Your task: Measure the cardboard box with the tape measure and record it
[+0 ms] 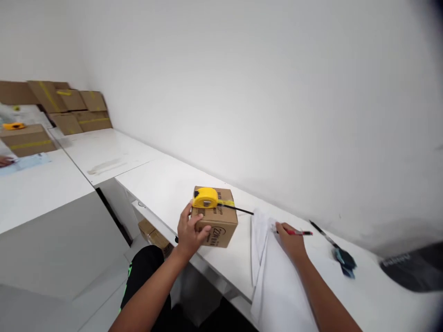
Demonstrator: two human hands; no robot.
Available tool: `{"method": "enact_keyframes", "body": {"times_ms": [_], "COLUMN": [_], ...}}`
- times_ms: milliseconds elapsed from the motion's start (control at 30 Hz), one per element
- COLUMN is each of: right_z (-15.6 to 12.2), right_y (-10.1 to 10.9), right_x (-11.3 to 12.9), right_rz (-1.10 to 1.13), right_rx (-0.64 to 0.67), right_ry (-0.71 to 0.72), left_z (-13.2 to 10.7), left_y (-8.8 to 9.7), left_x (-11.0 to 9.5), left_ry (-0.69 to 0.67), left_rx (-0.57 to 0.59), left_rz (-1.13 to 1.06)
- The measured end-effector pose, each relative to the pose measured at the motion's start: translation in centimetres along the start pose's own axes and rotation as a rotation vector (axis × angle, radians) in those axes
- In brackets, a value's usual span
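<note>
A small cardboard box (216, 236) with printed lettering stands on the white table. On its top rests a yellow tape measure (206, 198), its dark blade reaching out to the right past the box's edge. My left hand (190, 233) grips the box at its left front side, with a fingertip close against the tape measure. A red pen (299, 232) is pinched in my right hand (290, 240), which rests on white paper (280, 276) that hangs down over the table's front edge. The pen's tip is hidden by my fingers.
A black pen (321, 233) and a dark, blurred object (344, 262) lie at the right, near a black item (415, 267) by the wall. Stacked cartons (69, 108) fill the far left, where another person's hand (5, 161) shows. Another carton (152, 233) sits below the table.
</note>
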State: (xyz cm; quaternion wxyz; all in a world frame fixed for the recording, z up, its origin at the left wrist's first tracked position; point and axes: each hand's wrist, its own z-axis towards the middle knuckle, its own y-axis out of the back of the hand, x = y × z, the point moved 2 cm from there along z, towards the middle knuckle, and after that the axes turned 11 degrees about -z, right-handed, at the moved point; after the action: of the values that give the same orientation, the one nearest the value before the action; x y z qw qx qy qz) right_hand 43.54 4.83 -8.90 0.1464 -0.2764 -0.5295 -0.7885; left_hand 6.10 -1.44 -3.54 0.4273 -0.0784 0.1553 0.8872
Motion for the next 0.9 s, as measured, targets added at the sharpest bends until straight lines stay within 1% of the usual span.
{"method": "enact_keyframes", "body": {"times_ms": [67,133,167,200,233,267,333,367,400,467,500,533,567,600,633,667,700,767,833,900], "right_z": [-0.4,-1.0,-1.4,-1.6,-1.8,-1.8,-1.6,-1.5,-1.5,-2.1,-2.5,-3.1,-3.6,-4.0,-4.3,-4.4,-4.4,-4.1,-3.8,-3.6], "right_y": [-0.4,-0.3,-0.1,0.0,0.2,0.4,1.3,2.1,3.0,5.1,5.8,6.2,6.3,6.0,5.4,4.6,3.7,1.9,0.7,0.2], "right_x": [-0.3,-0.2,0.0,0.3,0.7,1.3,3.2,4.8,6.8,12.1,15.2,18.5,21.7,24.5,26.9,28.8,30.1,31.5,31.6,31.3], "right_rz": [-0.049,-0.103,-0.155,-0.227,-0.312,-0.396,-0.473,-0.434,-0.348,-0.100,0.008,0.086,0.114,0.091,0.042,-0.002,-0.021,-0.015,0.011,0.014], "right_rx": [0.016,-0.068,-0.120,-0.146,-0.141,-0.109,-0.042,-0.059,-0.108,-0.229,-0.225,-0.129,0.007,0.133,0.225,0.311,0.358,0.363,0.333,0.319], "right_ry": [-0.007,0.016,0.051,0.100,0.153,0.197,0.221,0.214,0.209,0.244,0.324,0.442,0.552,0.638,0.698,0.748,0.789,0.841,0.871,0.893], "left_z": [-0.2,-0.4,-0.5,-0.5,-0.6,-0.6,-0.6,-0.6,-0.6,-0.6,-0.7,-0.7,-0.6,-0.6,-0.6,-0.7,-0.7,-0.9,-1.1,-1.3], "left_y": [0.0,0.0,0.0,0.0,0.1,0.1,0.2,0.3,0.3,0.4,0.4,0.4,0.4,0.4,0.3,0.3,0.3,0.2,0.1,-0.1], "left_x": [-0.2,-0.5,-0.6,-0.6,-0.6,-0.5,-0.3,-0.2,-0.1,0.1,0.2,0.2,0.3,0.3,0.3,0.3,0.3,0.4,0.5,0.5], "left_ry": [-0.002,-0.010,-0.018,-0.023,-0.025,-0.020,-0.004,0.001,0.003,-0.002,-0.006,-0.008,-0.010,-0.012,-0.011,-0.007,0.000,0.013,0.022,0.028], "left_rx": [-0.025,-0.047,-0.057,-0.067,-0.074,-0.077,-0.069,-0.061,-0.055,-0.053,-0.055,-0.056,-0.054,-0.049,-0.043,-0.041,-0.041,-0.044,-0.041,-0.041], "left_rz": [-0.007,-0.023,-0.032,-0.040,-0.045,-0.045,-0.041,-0.043,-0.050,-0.072,-0.081,-0.089,-0.095,-0.099,-0.101,-0.101,-0.097,-0.089,-0.088,-0.098]}}
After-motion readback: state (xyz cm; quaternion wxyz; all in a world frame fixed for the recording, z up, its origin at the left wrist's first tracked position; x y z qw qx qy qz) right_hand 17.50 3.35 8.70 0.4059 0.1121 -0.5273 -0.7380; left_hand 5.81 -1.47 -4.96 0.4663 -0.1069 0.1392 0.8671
